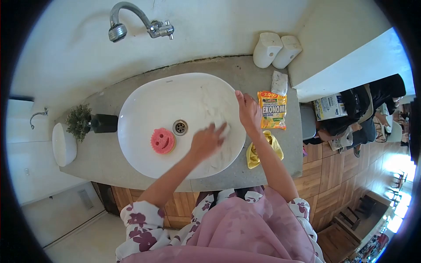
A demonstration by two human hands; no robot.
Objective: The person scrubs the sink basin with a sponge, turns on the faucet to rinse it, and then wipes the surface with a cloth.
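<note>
The white oval washbasin (136,103) sits on a grey counter, with whitish streaks across its right half. My left hand (208,142) reaches into it, fingers toward the right wall and blurred by motion. A small whitish patch shows at the fingertips; whether it is held I cannot make out. My right hand (250,115) is at the basin's right rim, thumb on the inner side and fingers curled outside. A pink smiley-face sponge (162,141) lies inside, left of the metal drain (180,127).
On the counter's right are a yellow detergent packet (272,110), a white crumpled packet (279,83), a yellow cloth (272,147) and two white dispensers (267,50). A potted plant (79,120) stands left. The faucet (140,19) juts from the wall. People sit at right.
</note>
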